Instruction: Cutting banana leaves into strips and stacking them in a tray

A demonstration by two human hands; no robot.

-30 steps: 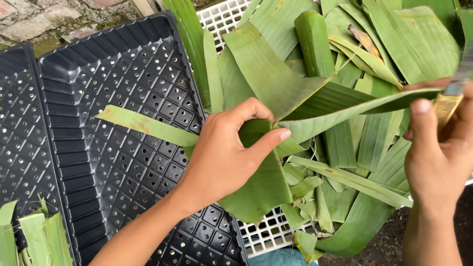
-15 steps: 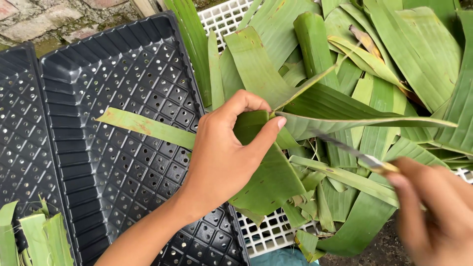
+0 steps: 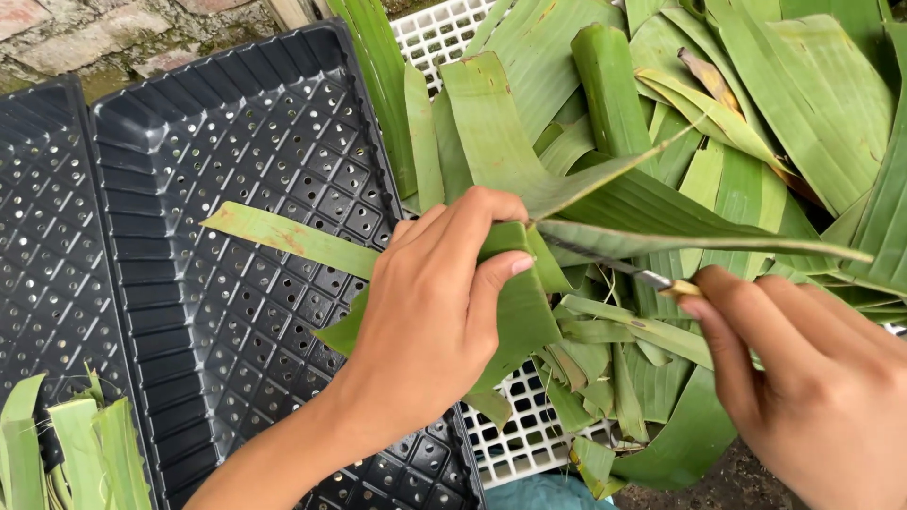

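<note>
My left hand (image 3: 436,307) grips a long folded green banana leaf (image 3: 661,212) at its fold, thumb and fingers pinching it above the black tray's right edge. The leaf stretches right over the leaf pile. My right hand (image 3: 812,378) holds a small knife (image 3: 614,267), its thin blade lying against the underside of the folded leaf, just right of my left thumb. A narrow strip of the leaf (image 3: 288,236) sticks out left over the black tray.
A black perforated tray (image 3: 236,170) lies at left, another black tray (image 3: 47,264) beside it with cut leaf strips (image 3: 66,453) at its near corner. A white lattice tray (image 3: 529,439) under a heap of banana leaves (image 3: 756,104) fills the right. Brick paving at top left.
My right hand came down from the right edge and brought the knife in against the folded leaf. My left hand kept its grip and the leaf stayed in place.
</note>
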